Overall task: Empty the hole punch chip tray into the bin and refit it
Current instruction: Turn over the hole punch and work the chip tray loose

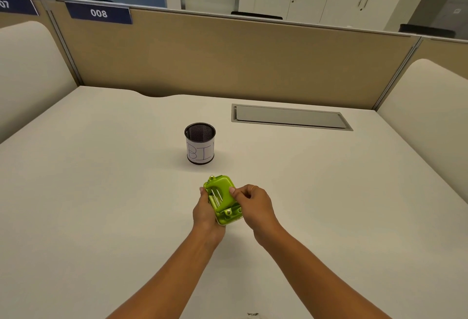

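Note:
A lime green hole punch (222,198) is held just above the white desk (101,192), tilted, between both hands. My left hand (205,213) cups it from the left and underneath. My right hand (253,204) pinches its right edge with thumb and fingers. The punch's handle faces up and away from me; its underside and chip tray are hidden from view. A black mesh cup with a paper label reading "BIN" (200,145) stands upright on the desk, a short way beyond the punch.
A grey cable flap (291,117) is set into the desk at the back right. A tan partition (228,60) closes the far edge, with cream side panels (27,70) left and right. A small scrap (253,314) lies at the near edge.

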`<move>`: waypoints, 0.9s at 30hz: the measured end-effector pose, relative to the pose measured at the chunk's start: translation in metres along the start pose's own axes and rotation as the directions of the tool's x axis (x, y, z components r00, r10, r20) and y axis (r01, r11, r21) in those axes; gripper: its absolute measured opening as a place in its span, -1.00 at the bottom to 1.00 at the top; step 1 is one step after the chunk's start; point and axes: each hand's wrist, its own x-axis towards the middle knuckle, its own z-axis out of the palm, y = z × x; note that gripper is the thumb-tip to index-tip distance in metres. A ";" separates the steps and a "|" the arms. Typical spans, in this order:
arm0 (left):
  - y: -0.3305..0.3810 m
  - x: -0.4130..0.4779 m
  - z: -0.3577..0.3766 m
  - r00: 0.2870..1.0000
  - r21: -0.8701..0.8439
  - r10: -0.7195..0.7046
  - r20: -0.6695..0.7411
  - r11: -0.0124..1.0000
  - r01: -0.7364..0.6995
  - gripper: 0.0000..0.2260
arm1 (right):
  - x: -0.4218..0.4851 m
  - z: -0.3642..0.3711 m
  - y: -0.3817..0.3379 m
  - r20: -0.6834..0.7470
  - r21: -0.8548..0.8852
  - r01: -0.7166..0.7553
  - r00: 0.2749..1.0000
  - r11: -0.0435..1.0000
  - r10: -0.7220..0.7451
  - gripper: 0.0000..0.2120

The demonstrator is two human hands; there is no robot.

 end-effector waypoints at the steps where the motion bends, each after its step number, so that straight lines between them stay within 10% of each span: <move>1: 0.000 0.000 -0.001 1.000 -0.009 -0.014 0.026 1.000 0.014 -0.51 | 0.000 0.000 0.000 0.002 0.011 -0.004 1.000 1.000 0.004 -0.75; 27: 0.004 -0.006 0.003 0.992 -0.094 -0.037 0.124 0.994 0.049 -0.59 | 0.010 -0.003 0.003 0.083 0.160 -0.081 0.994 0.984 0.068 -0.80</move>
